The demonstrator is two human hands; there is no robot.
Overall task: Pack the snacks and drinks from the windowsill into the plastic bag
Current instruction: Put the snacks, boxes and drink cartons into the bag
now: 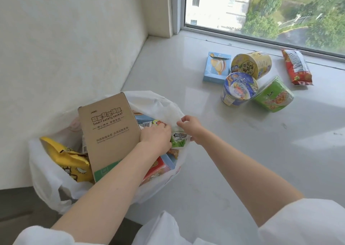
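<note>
Head view: left hand [155, 135] tucks a light, crinkly gum pouch [179, 139] into the plastic bag [46, 170]; right hand [190, 128] pinches the soft bag rim at 3 o'clock.

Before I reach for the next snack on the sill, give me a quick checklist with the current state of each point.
1. Plastic bag mouth held open: ok, right hand pinches its rim.
2. Left hand free: not ok, it is inside the bag at the Doublemint pack.
3. Room left in bag: cannot tell; cardboard box and yellow chip bag stick out.
4. Items waiting on windowsill: ok, blue box, three noodle cups, red packet.
5. Bag stable at sill edge: cannot tell.
</note>
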